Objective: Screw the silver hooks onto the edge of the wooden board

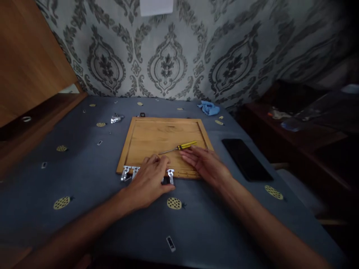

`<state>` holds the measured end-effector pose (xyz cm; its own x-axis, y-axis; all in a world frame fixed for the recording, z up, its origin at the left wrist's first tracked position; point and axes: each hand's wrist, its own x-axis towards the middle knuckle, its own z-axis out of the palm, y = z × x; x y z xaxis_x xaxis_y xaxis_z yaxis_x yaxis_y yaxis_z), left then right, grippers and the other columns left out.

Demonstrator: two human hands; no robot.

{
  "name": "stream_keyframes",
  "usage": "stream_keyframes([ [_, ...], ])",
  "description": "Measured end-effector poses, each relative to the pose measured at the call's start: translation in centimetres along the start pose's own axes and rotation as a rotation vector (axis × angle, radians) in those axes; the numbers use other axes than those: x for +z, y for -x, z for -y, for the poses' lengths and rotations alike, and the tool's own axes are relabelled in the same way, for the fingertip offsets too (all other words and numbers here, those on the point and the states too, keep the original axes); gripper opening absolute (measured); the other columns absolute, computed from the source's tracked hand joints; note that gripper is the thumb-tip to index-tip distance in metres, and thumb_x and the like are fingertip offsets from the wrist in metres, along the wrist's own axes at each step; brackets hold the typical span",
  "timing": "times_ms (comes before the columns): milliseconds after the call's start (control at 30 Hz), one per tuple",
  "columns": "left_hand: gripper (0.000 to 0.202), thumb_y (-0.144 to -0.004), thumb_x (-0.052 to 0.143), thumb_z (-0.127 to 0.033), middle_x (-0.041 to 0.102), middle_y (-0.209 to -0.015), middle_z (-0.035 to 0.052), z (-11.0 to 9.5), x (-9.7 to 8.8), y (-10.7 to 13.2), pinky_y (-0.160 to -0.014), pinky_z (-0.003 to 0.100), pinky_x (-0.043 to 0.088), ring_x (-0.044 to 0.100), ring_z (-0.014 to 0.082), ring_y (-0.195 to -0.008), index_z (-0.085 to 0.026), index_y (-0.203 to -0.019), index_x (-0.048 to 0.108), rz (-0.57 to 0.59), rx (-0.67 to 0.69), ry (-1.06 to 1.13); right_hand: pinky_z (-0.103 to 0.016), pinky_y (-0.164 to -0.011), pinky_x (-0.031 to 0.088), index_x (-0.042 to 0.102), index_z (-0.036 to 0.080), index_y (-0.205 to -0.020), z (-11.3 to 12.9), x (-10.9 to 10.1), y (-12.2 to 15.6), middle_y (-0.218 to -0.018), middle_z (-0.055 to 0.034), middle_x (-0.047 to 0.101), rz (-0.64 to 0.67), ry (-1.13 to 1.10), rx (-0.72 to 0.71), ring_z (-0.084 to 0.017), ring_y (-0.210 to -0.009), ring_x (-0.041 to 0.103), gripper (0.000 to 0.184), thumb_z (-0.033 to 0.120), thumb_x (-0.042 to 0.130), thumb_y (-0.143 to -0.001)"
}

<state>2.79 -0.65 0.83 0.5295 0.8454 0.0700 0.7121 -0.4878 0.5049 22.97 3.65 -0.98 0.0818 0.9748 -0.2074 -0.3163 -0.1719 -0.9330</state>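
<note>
A wooden cabinet door panel (pixel 161 132) lies flat on the table, with several metal hinges (pixel 127 172) along its near edge. My left hand (pixel 150 179) bends over this edge, its fingers on the panel and its thumb in front, closed around a hinge (pixel 170 175) that it partly covers. A screwdriver (pixel 187 145) with a yellow and black handle rests on the panel, its tip pointing left. Beside the handle is my right hand (pixel 206 162), fingers stretched out and holding nothing. Small dark holes show in the panel's near edge between the hands.
The table (pixel 89 213) has a dark blue cloth printed with pineapples. Loose metal hinges (pixel 115 118) lie at the back left, a crumpled blue cloth (pixel 209 108) at the back right. A black phone-like slab (pixel 246 158) lies right of the panel. Patterned fabric (pixel 165 56) hangs behind.
</note>
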Motion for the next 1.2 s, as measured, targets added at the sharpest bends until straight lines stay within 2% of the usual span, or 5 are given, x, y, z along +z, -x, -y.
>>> stream_keyframes([
  [367, 0.051, -0.075, 0.084, -0.035, 0.063, -0.114, 0.0095, 0.1, -0.1, -0.1, -0.092, 0.043, 0.046, 0.054, 0.0303, -0.113, -0.02, -0.109, 0.05, 0.006, 0.011, -0.003, -0.016, -0.047, 0.052, 0.071, 0.014, -0.078, 3.1, 1.1, 1.3, -0.078, -0.005, 0.074, 0.13, 0.307, -0.069, -0.011, -0.059, 0.069, 0.031, 0.038, 0.085, -0.066],
  [600, 0.041, -0.08, 0.08, -0.037, 0.066, -0.106, 0.0086, -0.3, -1.2, -0.1, -0.09, 0.04, 0.045, 0.055, 0.0284, -0.108, -0.019, -0.104, 0.052, 0.044, 0.04, -0.032, -0.021, -0.052, 0.051, 0.07, 0.014, -0.079, 3.5, 10.9, -5.5, -0.068, -0.0001, 0.067, 0.55, 0.714, -0.256, -0.012, -0.063, 0.065, 0.025, 0.038, 0.077, -0.078],
  [800, 0.04, -0.082, 0.076, -0.043, 0.065, -0.102, 0.0104, 0.5, -0.5, -0.2, -0.09, 0.041, 0.044, 0.055, 0.0303, -0.109, -0.017, -0.102, 0.054, 0.007, 0.101, -0.03, -0.035, -0.076, 0.058, 0.063, 0.015, -0.112, 0.5, 17.9, -9.9, -0.107, -0.0058, 0.067, 0.78, 1.055, -0.324, -0.017, -0.089, 0.067, 0.028, 0.036, 0.062, -0.094],
  [900, 0.039, -0.084, 0.075, -0.038, 0.065, -0.101, 0.0103, 0.6, -0.3, -0.1, -0.092, 0.042, 0.043, 0.054, 0.0307, -0.112, -0.014, -0.106, 0.053, -0.013, 0.119, -0.009, -0.037, -0.078, 0.058, 0.063, 0.015, -0.114, 0.5, 15.8, -10.3, -0.109, -0.0063, 0.067, 0.735, 1.174, -0.392, -0.018, -0.091, 0.067, 0.029, 0.037, 0.06, -0.095],
  [1200, 0.041, -0.082, 0.077, -0.028, 0.065, -0.107, 0.0104, 0.3, -0.7, -0.1, -0.092, 0.043, 0.043, 0.053, 0.0303, -0.111, -0.017, -0.109, 0.049, 0.05, 0.085, -0.011, -0.049, -0.102, 0.047, 0.068, 0.016, -0.107, 2.8, 1.0, -7.8, -0.118, -0.0101, 0.068, 0.489, 1.477, -0.566, -0.024, -0.113, 0.063, 0.018, 0.022, 0.062, -0.092],
])
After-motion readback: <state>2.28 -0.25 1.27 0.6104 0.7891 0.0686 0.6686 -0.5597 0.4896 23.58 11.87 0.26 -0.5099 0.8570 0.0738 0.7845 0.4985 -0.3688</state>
